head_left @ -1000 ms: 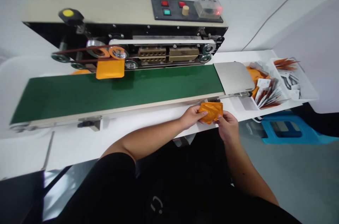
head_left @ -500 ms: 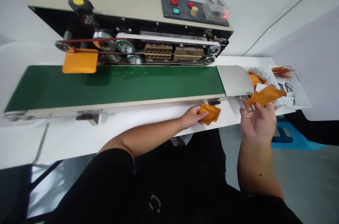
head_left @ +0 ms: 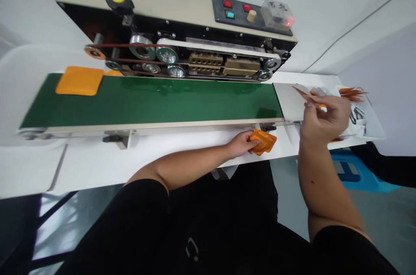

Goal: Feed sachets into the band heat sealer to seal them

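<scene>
My left hand (head_left: 242, 144) is closed on a small stack of orange pouches (head_left: 264, 141), just in front of the green conveyor belt (head_left: 188, 101). Over the metal end plate (head_left: 288, 104) at the right, my right hand (head_left: 323, 121) pinches one pouch (head_left: 305, 93), seen nearly edge-on with a pale inner face. Another orange pouch (head_left: 79, 81) lies flat on the left end of the belt. Behind it, part of a further orange pouch (head_left: 113, 73) shows under the rollers of the sealing machine (head_left: 182, 11).
A white bin (head_left: 373, 121) at the right holds brown-orange pouches (head_left: 352, 94) and white packets. A blue stool (head_left: 354, 171) stands below it. The white table (head_left: 97, 162) runs along the belt's front, with clamp knobs (head_left: 113, 138) beneath the belt.
My right hand has turned over and moved the pouch left above the end plate. At the left, the orange pouch has come out from the rollers onto the belt's end; another shows behind it.
</scene>
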`<state>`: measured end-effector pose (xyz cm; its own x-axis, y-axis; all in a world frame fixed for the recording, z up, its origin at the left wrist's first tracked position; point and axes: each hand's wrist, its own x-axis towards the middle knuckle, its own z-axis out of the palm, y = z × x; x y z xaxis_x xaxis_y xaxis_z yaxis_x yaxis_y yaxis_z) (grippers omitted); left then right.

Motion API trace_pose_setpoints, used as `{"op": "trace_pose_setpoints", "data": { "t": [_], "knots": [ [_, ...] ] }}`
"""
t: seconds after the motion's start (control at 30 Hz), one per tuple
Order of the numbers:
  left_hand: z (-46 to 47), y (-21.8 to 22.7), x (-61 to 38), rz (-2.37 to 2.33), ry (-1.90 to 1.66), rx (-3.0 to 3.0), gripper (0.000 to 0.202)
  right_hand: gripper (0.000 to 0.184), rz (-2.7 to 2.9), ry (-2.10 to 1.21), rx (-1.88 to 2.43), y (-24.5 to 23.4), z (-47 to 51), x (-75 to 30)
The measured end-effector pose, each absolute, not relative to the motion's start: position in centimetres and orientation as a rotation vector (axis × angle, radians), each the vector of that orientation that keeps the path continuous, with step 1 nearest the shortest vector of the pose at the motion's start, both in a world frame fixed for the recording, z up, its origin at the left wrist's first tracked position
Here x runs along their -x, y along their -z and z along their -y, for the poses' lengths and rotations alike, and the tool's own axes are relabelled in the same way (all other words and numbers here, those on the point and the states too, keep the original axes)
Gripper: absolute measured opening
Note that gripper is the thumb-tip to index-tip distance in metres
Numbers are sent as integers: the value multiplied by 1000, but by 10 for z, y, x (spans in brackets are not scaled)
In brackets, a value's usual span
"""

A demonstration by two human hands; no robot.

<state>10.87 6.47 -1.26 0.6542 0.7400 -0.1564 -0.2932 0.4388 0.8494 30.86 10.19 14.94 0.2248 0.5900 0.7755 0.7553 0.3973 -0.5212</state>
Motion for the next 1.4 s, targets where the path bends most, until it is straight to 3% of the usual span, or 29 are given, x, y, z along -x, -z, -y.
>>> {"op": "trace_pose_setpoints", "data": {
  "t": [0.1,0.33,0.57,0.77,0.97,1.1,1.27,1.4],
  "knots": [
    [-64,13,-109,-554,-694,-902,65,4,1825,559,1196,-161,-128,-319],
    [-65,15,-111,-531,-689,-894,59,17,2207,594,1261,-173,-173,-323],
    [-65,16,-113,-540,-700,-905,58,15,2242,666,1332,-161,-186,-324],
    [-66,14,-111,-547,-692,-908,56,16,2251,477,1401,-154,-186,-306],
    [-67,11,-110,-558,-692,-898,62,27,2281,567,1339,-161,-173,-292],
    [-68,9,-108,-534,-695,-897,64,27,2169,451,1297,-160,-132,-292],
    [-68,10,-108,-523,-695,-851,68,14,1978,331,1312,-128,-55,-299],
    [-66,10,-109,-556,-687,-778,73,15,1624,32,1554,-80,-10,-305]
  ]
}}
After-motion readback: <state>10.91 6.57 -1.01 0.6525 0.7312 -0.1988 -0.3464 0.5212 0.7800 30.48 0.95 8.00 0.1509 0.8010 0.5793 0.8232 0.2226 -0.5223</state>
